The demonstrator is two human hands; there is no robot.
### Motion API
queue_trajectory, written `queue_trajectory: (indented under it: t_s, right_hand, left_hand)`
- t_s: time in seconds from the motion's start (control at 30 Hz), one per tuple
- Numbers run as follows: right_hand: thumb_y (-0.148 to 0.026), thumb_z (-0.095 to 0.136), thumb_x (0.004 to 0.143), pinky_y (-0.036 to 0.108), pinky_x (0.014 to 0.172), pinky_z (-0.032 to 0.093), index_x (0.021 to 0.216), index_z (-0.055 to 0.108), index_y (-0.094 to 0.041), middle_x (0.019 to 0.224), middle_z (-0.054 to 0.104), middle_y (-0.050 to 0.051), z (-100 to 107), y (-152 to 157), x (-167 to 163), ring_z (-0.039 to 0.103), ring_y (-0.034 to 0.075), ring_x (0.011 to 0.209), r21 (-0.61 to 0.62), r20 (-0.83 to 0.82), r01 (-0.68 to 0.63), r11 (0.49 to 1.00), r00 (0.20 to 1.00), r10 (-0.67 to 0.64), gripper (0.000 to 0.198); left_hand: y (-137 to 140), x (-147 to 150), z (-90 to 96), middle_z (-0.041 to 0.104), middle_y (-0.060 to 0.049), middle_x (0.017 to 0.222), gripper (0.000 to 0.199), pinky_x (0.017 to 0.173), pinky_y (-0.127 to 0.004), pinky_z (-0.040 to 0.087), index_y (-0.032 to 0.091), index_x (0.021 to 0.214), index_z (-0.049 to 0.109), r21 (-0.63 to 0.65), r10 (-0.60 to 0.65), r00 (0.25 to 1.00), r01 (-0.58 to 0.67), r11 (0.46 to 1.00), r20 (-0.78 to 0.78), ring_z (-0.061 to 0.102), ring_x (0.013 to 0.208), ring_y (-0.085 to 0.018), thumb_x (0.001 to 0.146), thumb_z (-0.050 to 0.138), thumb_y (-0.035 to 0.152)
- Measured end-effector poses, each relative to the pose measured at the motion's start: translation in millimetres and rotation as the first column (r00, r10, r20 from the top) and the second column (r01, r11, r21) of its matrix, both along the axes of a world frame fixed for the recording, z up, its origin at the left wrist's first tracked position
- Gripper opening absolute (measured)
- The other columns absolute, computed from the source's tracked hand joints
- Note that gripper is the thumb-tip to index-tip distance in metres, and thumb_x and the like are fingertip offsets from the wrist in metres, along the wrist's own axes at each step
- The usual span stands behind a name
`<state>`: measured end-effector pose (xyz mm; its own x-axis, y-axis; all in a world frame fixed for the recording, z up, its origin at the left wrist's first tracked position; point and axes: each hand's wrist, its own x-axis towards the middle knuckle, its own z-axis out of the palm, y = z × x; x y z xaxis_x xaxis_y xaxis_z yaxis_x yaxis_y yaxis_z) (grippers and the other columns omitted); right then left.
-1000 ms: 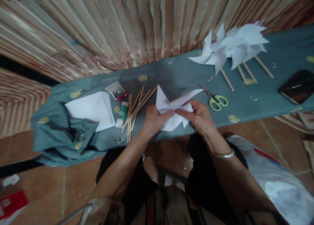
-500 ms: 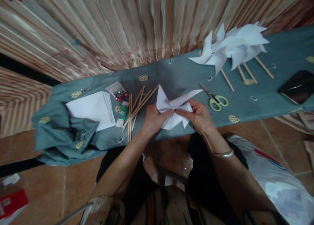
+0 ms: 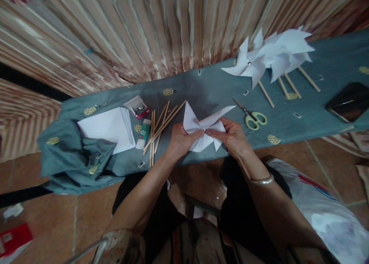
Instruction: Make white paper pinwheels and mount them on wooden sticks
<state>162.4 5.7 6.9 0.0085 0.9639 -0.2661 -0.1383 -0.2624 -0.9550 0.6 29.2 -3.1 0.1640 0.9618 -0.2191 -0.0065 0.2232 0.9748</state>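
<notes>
Lying left in the frame, paper sheets (image 3: 105, 129) look unfolded, and bare sticks (image 3: 165, 127) lie left of centre. At centre, the left hand (image 3: 181, 138) and right hand (image 3: 235, 136) pinch a folded paper pinwheel (image 3: 206, 122) over the worktop (image 3: 213, 87), both grips closed on it, no stick visible there. Upper right, finished-looking pinwheels (image 3: 276, 48) lie with 4 sticks (image 3: 265, 93) showing.

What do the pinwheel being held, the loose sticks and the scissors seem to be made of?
Pinwheel: white paper, matte, judging by its thin, creased folds. Sticks: probably bare wood, from their pale tan colour and dull surface. Scissors: likely metal blades, slim and pointed; the smooth, evenly green handles look like plastic.
</notes>
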Motion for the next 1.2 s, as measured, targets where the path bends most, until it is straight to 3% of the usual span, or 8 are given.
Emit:
queue_trajectory:
  t_s: [0.27,0.53,0.8,1.2]
  right_hand:
    - [-0.035,0.085,0.057,0.029,0.062,0.047,0.084,0.068,-0.020,0.075,0.069,-0.002,1,1,0,0.058,0.014,0.063,-0.025,-0.039,-0.044,0.999,0.998,0.043,0.036]
    - [-0.034,0.089,0.051,0.030,0.067,0.051,0.084,0.070,-0.019,0.075,0.073,-0.001,4,0,0,0.063,0.015,0.065,-0.077,-0.117,-0.098,0.992,0.989,0.088,0.041]
    - [-0.034,0.093,0.042,0.029,0.065,0.053,0.077,0.074,-0.019,0.070,0.075,-0.001,7,-1,-6,0.065,0.014,0.059,-0.169,-0.141,-0.110,0.979,0.986,0.087,0.043]
    - [-0.041,0.093,0.042,0.029,0.065,0.052,0.073,0.075,-0.018,0.069,0.075,0.000,3,-2,-9,0.065,0.015,0.061,-0.159,-0.072,-0.098,0.982,0.994,0.087,0.042]
  left_hand:
    - [-2,-3,-2.7,0.070,-0.001,0.066,0.028,0.058,-0.025,0.049,0.011,0.072,0.073,-0.066,0.055,0.998,-0.052,0.996,0.039,0.064,0.061,-0.016,0.053,0.082,0.028]
    - [-7,-3,5.3,0.072,-0.003,0.069,0.039,0.063,-0.028,0.050,0.011,0.071,0.072,-0.141,0.141,0.974,-0.117,0.983,0.176,0.063,0.062,-0.016,0.041,0.089,0.031]
    - [-14,-9,0.6,0.070,-0.002,0.067,0.035,0.060,-0.026,0.047,0.011,0.069,0.072,-0.103,0.108,0.979,-0.091,0.990,0.170,0.060,0.059,-0.014,0.046,0.087,0.032]
    - [-16,-12,-5.6,0.066,0.000,0.064,0.034,0.055,-0.023,0.045,0.010,0.071,0.071,-0.059,0.059,0.989,-0.052,0.997,0.133,0.058,0.058,-0.012,0.053,0.085,0.036]
